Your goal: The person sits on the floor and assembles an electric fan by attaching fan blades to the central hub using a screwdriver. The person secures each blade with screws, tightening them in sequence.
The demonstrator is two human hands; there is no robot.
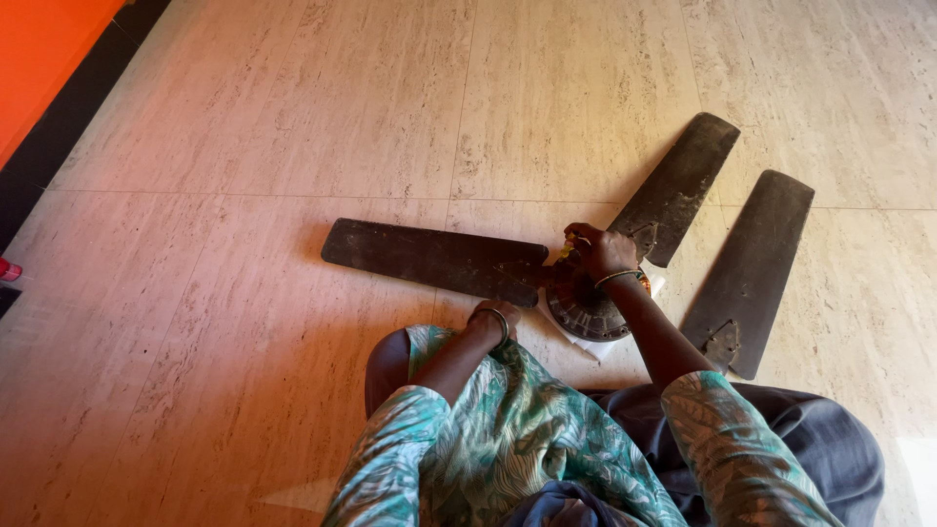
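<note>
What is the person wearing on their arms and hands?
Short sleeves in teal and white with a leafy print reach about the elbows. The left hand has a thin metal bangle at the wrist. The right hand has bangles too, one metal, one orange-red. No gloves.

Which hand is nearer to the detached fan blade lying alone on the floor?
Right. The right hand rests on the fan motor hub, left of the detached fan blade; the left hand is farther left, by the knee.

Light: bright, warm daylight – strongest upper right | Shadows: soft, short, under the fan blades | Glare: pale patch at lower right edge | Colour: orange cast at left | Focus: sharp centre – slight wide-angle bend at edges
</note>
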